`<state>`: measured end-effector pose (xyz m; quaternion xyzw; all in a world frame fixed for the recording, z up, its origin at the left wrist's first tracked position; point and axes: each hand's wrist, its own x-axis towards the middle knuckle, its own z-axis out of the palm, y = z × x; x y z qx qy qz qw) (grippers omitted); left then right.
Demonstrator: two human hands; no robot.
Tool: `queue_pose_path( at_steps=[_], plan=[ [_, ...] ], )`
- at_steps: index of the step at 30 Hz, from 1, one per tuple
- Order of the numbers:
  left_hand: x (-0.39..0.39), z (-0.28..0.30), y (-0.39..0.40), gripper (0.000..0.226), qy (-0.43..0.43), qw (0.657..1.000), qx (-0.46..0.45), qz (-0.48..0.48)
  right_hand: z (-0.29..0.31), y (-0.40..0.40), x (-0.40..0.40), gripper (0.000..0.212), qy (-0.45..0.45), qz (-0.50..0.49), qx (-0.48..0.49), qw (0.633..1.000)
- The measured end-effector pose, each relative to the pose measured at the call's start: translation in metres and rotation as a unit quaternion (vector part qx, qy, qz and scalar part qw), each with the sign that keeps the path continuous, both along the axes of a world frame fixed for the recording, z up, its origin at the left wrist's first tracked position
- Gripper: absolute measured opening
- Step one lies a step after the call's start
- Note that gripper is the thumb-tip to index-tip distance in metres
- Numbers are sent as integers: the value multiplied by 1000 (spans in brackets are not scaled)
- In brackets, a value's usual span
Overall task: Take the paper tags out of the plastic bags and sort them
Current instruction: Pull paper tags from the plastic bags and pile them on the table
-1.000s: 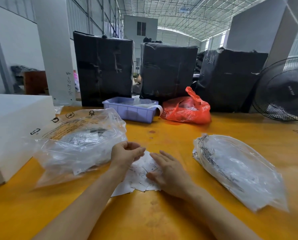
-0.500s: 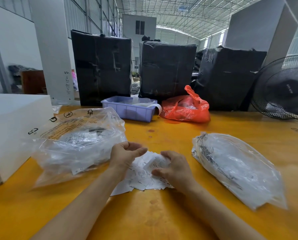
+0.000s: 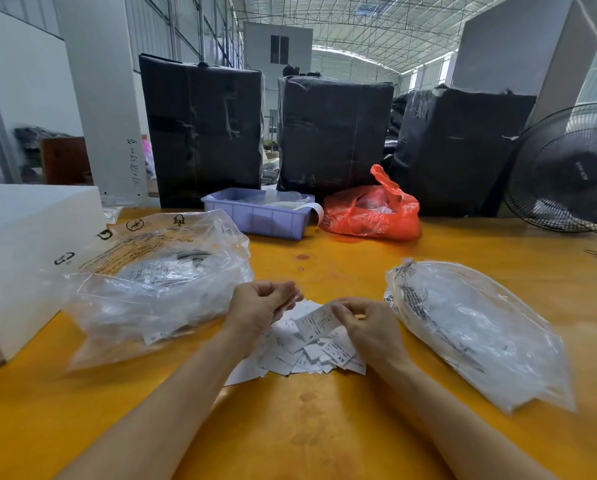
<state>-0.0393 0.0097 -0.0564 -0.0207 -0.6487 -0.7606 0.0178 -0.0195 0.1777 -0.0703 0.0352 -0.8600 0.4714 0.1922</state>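
Paper tags (image 3: 300, 351) lie in a loose, unsorted heap on the table (image 3: 325, 427). My right hand (image 3: 366, 327) pinches one tag (image 3: 316, 322) above the heap; my left hand (image 3: 259, 306) is curled, apparently holding nothing. Both plastic bags (image 3: 158, 278) beside it look part full, so most sorting remains.

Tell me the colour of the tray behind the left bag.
Pale purple tray, clearest in the head view.
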Motion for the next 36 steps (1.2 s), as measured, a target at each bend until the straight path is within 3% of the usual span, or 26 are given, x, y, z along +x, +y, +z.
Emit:
queue_pose_path(
  at_steps=[3, 7, 8, 16, 20, 23, 25, 30, 36],
  plan=[
    [1, 3, 0, 15, -14, 1000, -3, -23, 7, 5, 2, 19, 48, -9, -117, 992],
    [4, 5, 4, 17, -14, 999, -19, -38, 13, 9, 5, 6, 52, -7, -292, 955],
    [5, 5, 6, 18, -11, 999, -24, -33, 13, 11, 5, 13, 55, -7, -310, 949],
    [13, 11, 13, 13, -21, 997, -35, -68, 15, 10, 4, 19, 98, 6, -263, 960],
    [16, 13, 16, 17, -34, 997, -19, -65, 19, 11, 5, 43, 89, 36, -311, 946],
    [17, 13, 16, 15, -37, 996, -26, -76, 24, 9, 7, 21, 71, 77, -353, 930],
    [18, 13, 16, 12, -40, 995, -21, -86, 25, 9, 8, 14, 71, 95, -332, 936],
    [20, 16, 17, 9, -44, 993, 18, -110, 22, 6, 12, 12, 108, 72, -205, 970],
    [21, 16, 17, 9, -42, 994, 0, -105, 25, 6, 13, 12, 134, 61, -251, 957]
  ],
)
